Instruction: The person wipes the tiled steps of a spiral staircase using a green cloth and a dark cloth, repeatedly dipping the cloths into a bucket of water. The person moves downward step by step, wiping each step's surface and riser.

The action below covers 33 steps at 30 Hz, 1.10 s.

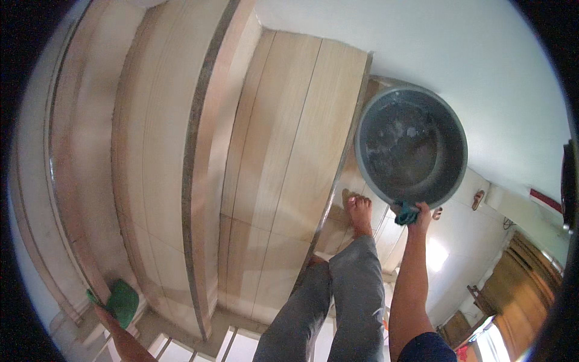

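Note:
My right hand (pixel 423 217) grips the near rim of a large round grey plastic tub (pixel 460 154), with a bunched dark green cloth (pixel 405 214) at the same spot. Dark liquid with pale patches of foam (pixel 402 135) shows inside the tub. Far to the lower left, my left hand (pixel 105 314) is closed on a green item (pixel 123 302) beside a stair edge. Blur and distance keep me from telling what kind of item it is.
Tiled stairs (pixel 271 158) with dark nosings (pixel 194 181) rise to the left. My bare foot (pixel 360 210) stands by the tub. A white wall (pixel 429 40) borders the stairs. White railing parts (pixel 242 346) run along the bottom. Sandals (pixel 478 200) lie on the floor below.

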### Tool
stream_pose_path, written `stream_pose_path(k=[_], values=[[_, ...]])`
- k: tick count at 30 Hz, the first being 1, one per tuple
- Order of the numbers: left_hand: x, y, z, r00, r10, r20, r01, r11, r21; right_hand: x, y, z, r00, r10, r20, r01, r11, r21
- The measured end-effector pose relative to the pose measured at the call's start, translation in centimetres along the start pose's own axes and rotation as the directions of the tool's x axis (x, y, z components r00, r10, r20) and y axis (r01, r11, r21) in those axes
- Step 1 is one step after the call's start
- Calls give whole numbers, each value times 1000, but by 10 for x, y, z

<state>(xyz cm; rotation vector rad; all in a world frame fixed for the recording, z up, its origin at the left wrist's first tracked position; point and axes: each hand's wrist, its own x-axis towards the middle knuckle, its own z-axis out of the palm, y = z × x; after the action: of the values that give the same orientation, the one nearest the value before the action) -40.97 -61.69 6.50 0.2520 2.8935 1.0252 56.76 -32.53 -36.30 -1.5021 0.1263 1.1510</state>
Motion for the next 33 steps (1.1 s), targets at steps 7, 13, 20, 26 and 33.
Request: stream_pose_path(k=[7, 13, 20, 26, 33], values=[[-11, 18, 9, 999, -35, 23, 37, 995, -91, 25, 60, 18, 987, 150, 49, -153, 985, 75], [-18, 11, 0, 997, -69, 29, 71, 992, -101, 15, 75, 26, 981, 191, 22, -192, 978, 83], [4, 22, -15, 994, 3, 105, 7, 995, -99, 1, 108, 70, 936, 349, 42, -349, 907, 237], [-36, 9, 34, 995, -99, 34, 103, 977, -186, -64, 63, 140, 885, 458, -81, -445, 885, 140], [-18, -1, -69, 976, 213, 49, -217, 914, 342, -91, 67, 134, 716, 623, 314, -650, 759, -25]])
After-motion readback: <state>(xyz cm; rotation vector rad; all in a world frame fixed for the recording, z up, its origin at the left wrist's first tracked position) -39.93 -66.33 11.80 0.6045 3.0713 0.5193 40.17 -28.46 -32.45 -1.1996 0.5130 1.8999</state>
